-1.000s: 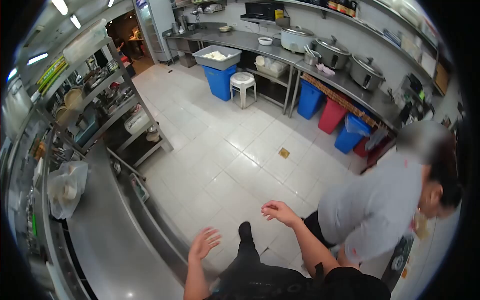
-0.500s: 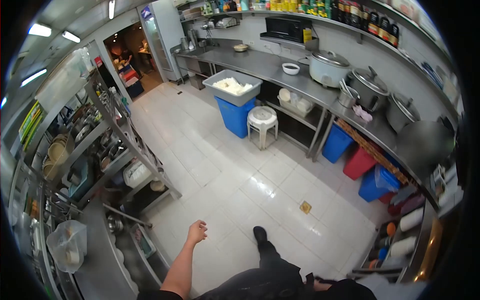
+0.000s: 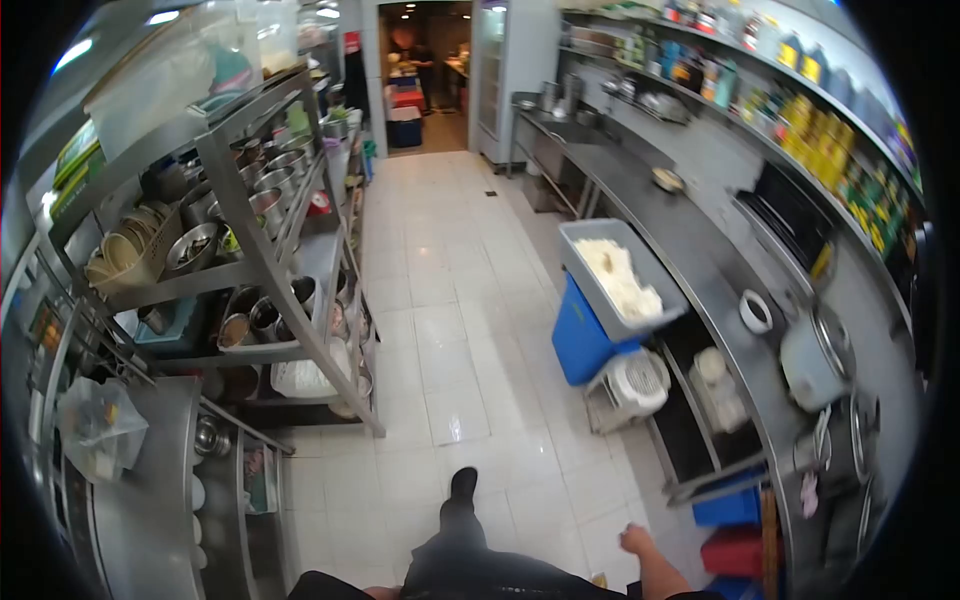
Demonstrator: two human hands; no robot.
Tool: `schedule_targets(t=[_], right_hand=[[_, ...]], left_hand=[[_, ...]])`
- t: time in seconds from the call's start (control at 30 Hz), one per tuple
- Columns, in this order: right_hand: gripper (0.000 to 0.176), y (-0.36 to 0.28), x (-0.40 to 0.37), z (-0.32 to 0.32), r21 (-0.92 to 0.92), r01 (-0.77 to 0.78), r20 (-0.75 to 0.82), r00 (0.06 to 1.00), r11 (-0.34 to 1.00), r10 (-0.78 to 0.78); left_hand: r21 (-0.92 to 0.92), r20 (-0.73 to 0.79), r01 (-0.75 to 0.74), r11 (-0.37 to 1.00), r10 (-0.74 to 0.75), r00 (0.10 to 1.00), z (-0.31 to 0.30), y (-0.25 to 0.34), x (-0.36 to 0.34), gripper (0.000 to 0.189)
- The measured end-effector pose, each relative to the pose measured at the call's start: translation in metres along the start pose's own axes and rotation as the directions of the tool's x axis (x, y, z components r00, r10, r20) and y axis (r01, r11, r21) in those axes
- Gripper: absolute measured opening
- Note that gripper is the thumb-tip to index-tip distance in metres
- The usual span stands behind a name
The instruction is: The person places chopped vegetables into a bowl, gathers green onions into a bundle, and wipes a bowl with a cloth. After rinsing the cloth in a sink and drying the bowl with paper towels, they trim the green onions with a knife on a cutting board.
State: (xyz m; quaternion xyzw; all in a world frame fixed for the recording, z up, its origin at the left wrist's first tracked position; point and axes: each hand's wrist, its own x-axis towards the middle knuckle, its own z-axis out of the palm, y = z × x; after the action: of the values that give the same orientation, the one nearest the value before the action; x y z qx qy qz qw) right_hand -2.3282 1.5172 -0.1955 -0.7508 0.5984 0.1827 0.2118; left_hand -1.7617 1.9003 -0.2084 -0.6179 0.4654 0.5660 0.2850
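Note:
My right hand [image 3: 636,540] hangs low at the lower right over the tiled floor, its fingers curled, with no object visible in it. Of my left arm only a bit of skin shows at the bottom edge; the left hand itself is out of view. One dark shoe [image 3: 463,484] is forward on the white floor tiles [image 3: 450,415]. Ahead and to the right, a grey tub [image 3: 570,243] holding a white food mass [image 3: 617,275] rests on a blue bin [image 3: 580,330]. Beside the bin stands a white stool [image 3: 640,385].
Metal shelving [image 3: 270,270] with pots and bowls lines the left. A steel counter [image 3: 690,240] with a white bowl [image 3: 756,311] and a rice cooker [image 3: 815,360] runs along the right. A person [image 3: 424,75] is beyond the far doorway.
The view has turned toward the doorway, and the counter now lies farther right. My left hand has left the view; my right hand has come into it.

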Motion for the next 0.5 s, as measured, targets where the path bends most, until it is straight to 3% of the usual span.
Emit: schedule_targets(t=[0.03,0.07,0.1,0.17,0.27,0.3,0.33,0.37,0.4,0.43,0.47,0.5], right_hand=[[0.029,-0.025,0.015,-0.071,0.107,-0.112,-0.187,0.974,0.988,0.131],[0.025,-0.059,0.028,-0.139,0.101,-0.132,-0.238,0.959,0.986,0.152],[0.025,-0.069,0.053,-0.161,0.084,-0.117,-0.237,0.962,0.990,0.134],[0.026,-0.080,0.104,-0.202,0.276,0.042,-0.405,0.911,0.960,0.076],[0.029,-0.097,0.121,-0.202,0.295,-0.012,-0.191,0.979,0.955,0.072],[0.032,-0.112,0.151,-0.209,0.314,-0.005,-0.138,0.989,0.949,0.051],[0.034,-0.116,0.169,-0.192,0.336,-0.089,-0.108,0.985,0.938,0.132],[0.035,-0.111,0.182,-0.169,0.321,-0.103,-0.058,0.990,0.942,0.128],[0.036,-0.110,0.198,-0.148,0.307,-0.111,-0.008,0.993,0.945,0.119],[0.037,-0.117,0.207,-0.138,0.300,-0.077,0.029,0.997,0.951,0.072],[0.031,-0.145,0.211,-0.159,0.284,-0.257,0.214,0.956,0.924,0.201],[0.032,-0.063,0.278,-0.048,0.277,-0.044,0.171,0.985,0.960,-0.004]], left_hand=[[-0.046,0.012,-0.005,0.999,0.006,1.000,-0.026,0.006,0.015,0.046],[-0.082,0.003,-0.014,0.996,0.015,1.000,-0.055,0.011,0.037,0.048],[-0.106,-0.018,-0.027,0.994,0.025,1.000,-0.091,0.014,0.056,0.050],[-0.116,-0.092,-0.057,0.992,0.046,0.995,-0.181,0.032,0.082,0.055],[-0.119,-0.254,-0.039,0.992,0.008,0.967,-0.347,0.059,0.097,0.062],[0.015,-0.445,-0.009,1.000,0.015,0.895,-0.398,0.056,0.127,0.060],[-0.180,-0.627,-0.071,0.981,-0.059,0.777,-0.469,0.051,0.137,0.058],[-0.303,-0.706,-0.189,0.934,-0.086,0.702,-0.540,0.044,0.146,0.051],[-0.256,-0.872,-0.324,0.911,-0.073,0.484,-0.603,0.050,0.133,0.041],[-0.169,-0.937,-0.364,0.916,-0.035,0.348,-0.662,0.052,0.133,0.034],[-0.155,-0.978,-0.491,0.857,-0.065,0.196,-0.719,0.059,0.122,0.026],[-0.445,-0.886,-0.628,0.638,-0.211,0.413,-0.777,0.083,0.069,0.021]])
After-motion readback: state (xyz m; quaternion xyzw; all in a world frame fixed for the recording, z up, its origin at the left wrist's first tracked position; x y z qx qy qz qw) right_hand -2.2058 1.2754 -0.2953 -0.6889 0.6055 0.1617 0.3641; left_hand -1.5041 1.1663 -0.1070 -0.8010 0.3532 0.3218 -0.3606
